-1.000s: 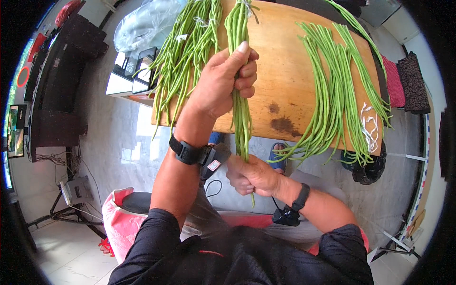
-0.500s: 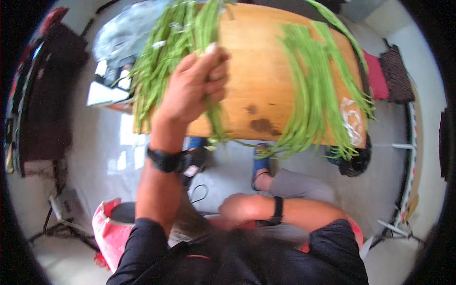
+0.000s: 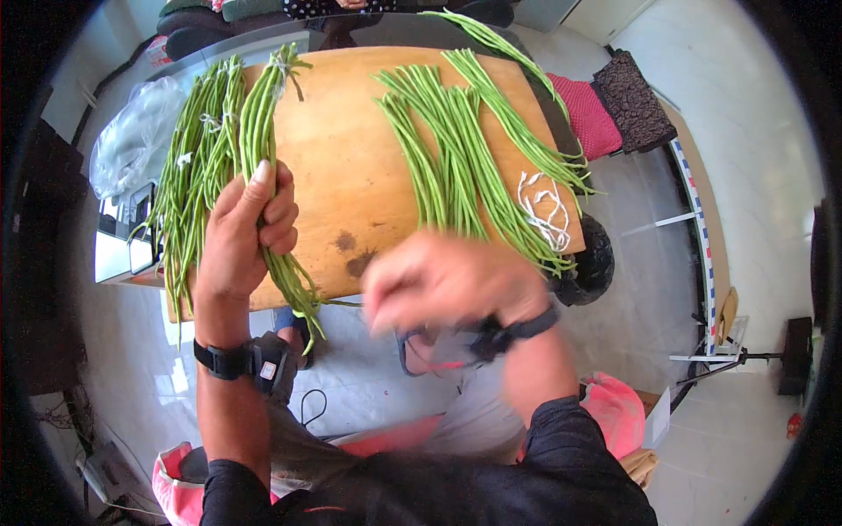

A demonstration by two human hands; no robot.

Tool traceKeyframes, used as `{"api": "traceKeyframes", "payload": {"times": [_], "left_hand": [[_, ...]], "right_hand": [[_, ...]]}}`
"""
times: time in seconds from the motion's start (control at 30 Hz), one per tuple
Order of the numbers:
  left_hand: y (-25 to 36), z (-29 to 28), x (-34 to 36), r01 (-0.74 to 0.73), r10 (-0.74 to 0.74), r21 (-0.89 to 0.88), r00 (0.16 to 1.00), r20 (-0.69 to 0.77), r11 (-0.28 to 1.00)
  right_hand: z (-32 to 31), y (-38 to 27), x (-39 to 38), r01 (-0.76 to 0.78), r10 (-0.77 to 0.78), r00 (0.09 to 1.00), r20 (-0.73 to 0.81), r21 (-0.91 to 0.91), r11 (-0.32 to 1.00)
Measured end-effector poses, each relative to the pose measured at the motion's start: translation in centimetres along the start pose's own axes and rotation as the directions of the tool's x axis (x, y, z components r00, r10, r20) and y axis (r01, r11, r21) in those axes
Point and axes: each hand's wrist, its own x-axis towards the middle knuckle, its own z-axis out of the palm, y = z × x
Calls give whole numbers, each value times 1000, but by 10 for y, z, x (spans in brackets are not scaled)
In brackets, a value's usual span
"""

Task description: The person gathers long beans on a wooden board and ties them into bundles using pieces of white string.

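My left hand (image 3: 243,230) is wrapped round a bundle of yardlong beans (image 3: 257,127), upright in my view over the left side of a wooden tabletop (image 3: 338,131). A thin white tie (image 3: 282,72) circles the bundle's far end, and its tails hang past the near edge. Right beside it lie tied bean bundles (image 3: 195,131) with white string round them. My right hand (image 3: 456,279), smeared by motion, is above the table's near edge; its fingers cannot be made out. Beyond it, loose yardlong beans (image 3: 449,131) are spread in rows, with white string (image 3: 545,210) at their right.
A clear plastic bag (image 3: 132,140) sits left of the table, above a white box (image 3: 114,250). A black bag (image 3: 589,263) hangs or stands by the near right corner. Red and dark brown cushions (image 3: 633,96) are at the right. Another person's hands (image 3: 351,3) show at the far edge.
My right hand has risen from my lap to the table's near edge. My left hand keeps its hold on the bean bundle, and the view has shifted, showing more of the far side.
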Motion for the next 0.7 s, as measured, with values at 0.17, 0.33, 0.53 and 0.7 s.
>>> {"api": "traceKeyframes", "payload": {"times": [0.17, 0.33, 0.53, 0.7], "left_hand": [[-2, 10, 1, 33, -32, 75, 999, -17, 997], [-3, 8, 3, 29, -27, 87, 999, -27, 996], [-2, 6, -1, 44, -39, 100, 998, -53, 994], [-2, 2, -2, 59, -50, 117, 995, -81, 991]], "right_hand": [[-106, 55, -92, -352, -112, 284, -952, -212, 912], [-140, 116, -159, -519, -57, 76, -995, -89, 850], [-140, 136, -183, -854, -35, -122, -992, 87, 514], [-136, 132, -172, -891, 115, -138, -984, 174, 420]]}}
